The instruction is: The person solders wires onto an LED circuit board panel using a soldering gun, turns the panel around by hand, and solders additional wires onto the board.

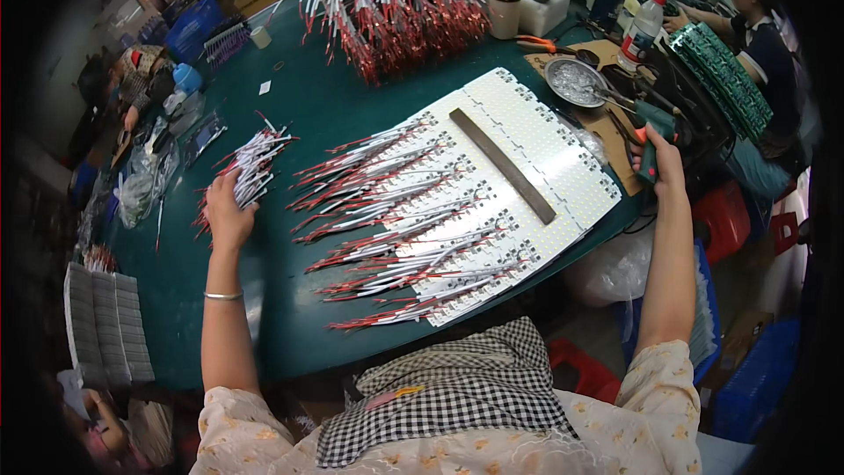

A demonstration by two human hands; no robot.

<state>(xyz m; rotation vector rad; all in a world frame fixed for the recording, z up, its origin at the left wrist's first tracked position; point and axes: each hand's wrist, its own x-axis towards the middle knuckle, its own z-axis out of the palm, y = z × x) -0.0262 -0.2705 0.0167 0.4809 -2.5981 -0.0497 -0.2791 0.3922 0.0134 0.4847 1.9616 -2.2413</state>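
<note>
My left hand [230, 208] is over a loose pile of red and white wires [257, 161] on the green table, fingers curled into the wires and thumb at their near side. In my right hand [666, 167] is a green soldering gun [652, 123], held by its handle at the table's right edge, its front end toward a metal dish [576, 84] of shiny scraps. Between my hands lie white circuit board panels [563, 167] with rows of red and white wires [387, 237] fanning out leftward. A dark flat bar [501, 165] rests across the panels.
Wired boards [396, 13] are heaped at the far side, wires hanging toward me. A bottle [643, 31], a cup [504, 10] and orange-handled pliers [534, 42] stand or lie at the far right. Grey stacks [107, 321] flank the left edge. Other people work on both sides.
</note>
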